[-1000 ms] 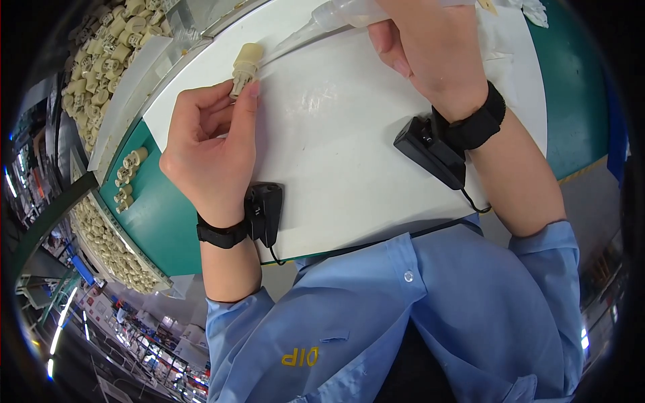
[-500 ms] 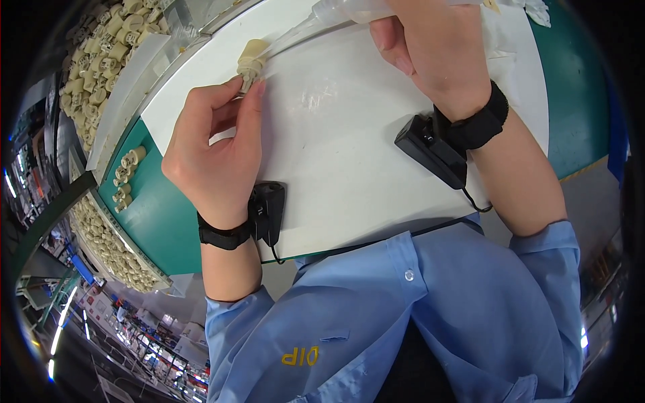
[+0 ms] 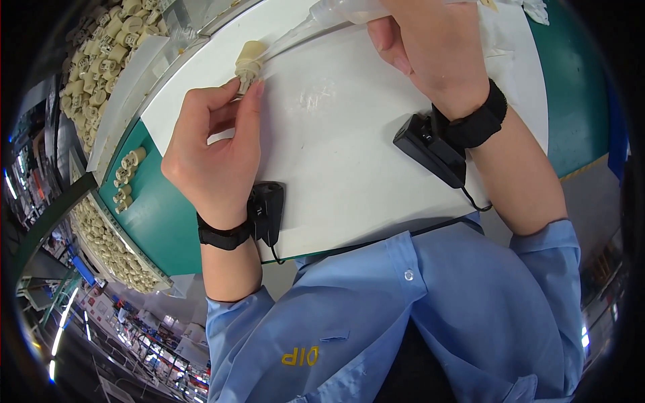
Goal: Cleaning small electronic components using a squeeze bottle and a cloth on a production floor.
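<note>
My left hand (image 3: 218, 144) pinches a small cream lamp holder (image 3: 250, 57) by its narrow lower end, between thumb and fingertips. Its wider cup points up and away, tilted a little. From the right comes a translucent squeeze bottle (image 3: 349, 11), gripped by my right hand (image 3: 437, 57) at the top edge of the view. The bottle's long tapered nozzle (image 3: 289, 37) slants down to the left, its tip at the holder's side; whether they touch I cannot tell. Part of the bottle is hidden behind my right hand or cut off by the frame.
A white sheet (image 3: 349, 168) covers much of the green table (image 3: 168, 228). Many similar cream parts (image 3: 111, 57) fill a bin at the upper left, others a tray (image 3: 114, 248) lower left. Several loose ones (image 3: 127, 168) lie between. Crumpled white material (image 3: 498, 50) lies at the right.
The lamp holder has turned slightly in my left fingertips and shifted a touch to the left. My right hand and the bottle have moved very slightly left.
</note>
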The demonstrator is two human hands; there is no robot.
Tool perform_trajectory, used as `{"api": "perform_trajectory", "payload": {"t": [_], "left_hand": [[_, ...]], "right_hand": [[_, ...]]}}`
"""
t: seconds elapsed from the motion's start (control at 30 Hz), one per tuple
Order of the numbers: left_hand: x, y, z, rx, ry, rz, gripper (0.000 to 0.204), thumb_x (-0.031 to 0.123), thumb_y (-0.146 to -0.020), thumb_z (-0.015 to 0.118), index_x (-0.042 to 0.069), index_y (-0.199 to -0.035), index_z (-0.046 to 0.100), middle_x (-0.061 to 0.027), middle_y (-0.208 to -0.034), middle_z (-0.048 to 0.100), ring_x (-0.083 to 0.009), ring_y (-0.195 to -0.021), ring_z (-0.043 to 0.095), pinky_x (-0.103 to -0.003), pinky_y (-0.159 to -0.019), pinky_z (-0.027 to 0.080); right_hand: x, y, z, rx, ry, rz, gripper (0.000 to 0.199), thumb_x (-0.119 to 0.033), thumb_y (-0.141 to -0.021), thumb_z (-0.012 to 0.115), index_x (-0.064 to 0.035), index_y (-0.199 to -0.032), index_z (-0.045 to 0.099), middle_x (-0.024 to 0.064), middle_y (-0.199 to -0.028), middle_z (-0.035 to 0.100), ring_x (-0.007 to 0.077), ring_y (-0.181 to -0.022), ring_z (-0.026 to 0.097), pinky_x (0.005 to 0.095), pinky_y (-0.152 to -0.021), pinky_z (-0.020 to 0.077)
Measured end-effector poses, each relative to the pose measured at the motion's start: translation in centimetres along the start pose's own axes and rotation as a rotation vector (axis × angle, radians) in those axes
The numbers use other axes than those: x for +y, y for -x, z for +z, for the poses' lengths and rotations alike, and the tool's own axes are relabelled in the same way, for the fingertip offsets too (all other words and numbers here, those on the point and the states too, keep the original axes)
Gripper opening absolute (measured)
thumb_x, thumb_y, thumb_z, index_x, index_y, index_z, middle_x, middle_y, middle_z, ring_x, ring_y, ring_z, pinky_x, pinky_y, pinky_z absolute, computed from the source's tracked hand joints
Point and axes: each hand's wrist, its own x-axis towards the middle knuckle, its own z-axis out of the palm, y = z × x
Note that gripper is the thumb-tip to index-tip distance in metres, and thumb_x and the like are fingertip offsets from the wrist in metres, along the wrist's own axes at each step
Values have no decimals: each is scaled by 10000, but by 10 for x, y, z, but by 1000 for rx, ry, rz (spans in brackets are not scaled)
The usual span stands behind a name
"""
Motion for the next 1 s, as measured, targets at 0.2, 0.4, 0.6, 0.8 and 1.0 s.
{"api": "perform_trajectory", "payload": {"t": [0.2, 0.4, 0.6, 0.8, 1.0], "left_hand": [[-2, 0, 1, 4, 20, 2, 186, 70, -824, 862, 9, -876, 694, -63, -811, 753, -112, -679, 742, -212, -549, 553], [0, 0, 0, 2, 11, -13, 183, 74, -828, 860, 10, -878, 696, -62, -816, 754, -110, -679, 741, -214, -554, 552], [-1, 0, 0, -2, 16, -19, 183, 76, -829, 860, 9, -882, 699, -61, -817, 753, -106, -679, 739, -213, -560, 552], [-3, 0, 1, 1, 53, -53, 193, 86, -828, 864, 7, -888, 699, -63, -819, 753, -104, -684, 740, -212, -568, 554], [-7, 0, 1, 8, 82, -69, 204, 100, -832, 867, 6, -898, 698, -71, -826, 757, -106, -691, 741, -210, -583, 559]], "right_hand": [[3, -1, -1, -20, -34, -19, 314, -300, -977, 706, -73, -765, 666, -24, -524, 536, 62, -394, 457, 234, -355, 310], [5, -1, -1, -32, -80, -34, 313, -295, -975, 708, -74, -759, 663, -25, -520, 531, 63, -391, 452, 234, -354, 308], [3, -1, -2, -29, -77, -4, 309, -298, -976, 709, -75, -767, 664, -24, -528, 535, 61, -398, 453, 233, -358, 311], [2, 0, -1, -16, -62, 27, 306, -303, -977, 711, -74, -779, 667, -22, -542, 545, 58, -407, 459, 229, -365, 315], [3, -1, -2, -21, -61, 2, 312, -300, -976, 711, -72, -769, 665, -23, -539, 543, 57, -407, 462, 229, -365, 319]]}}
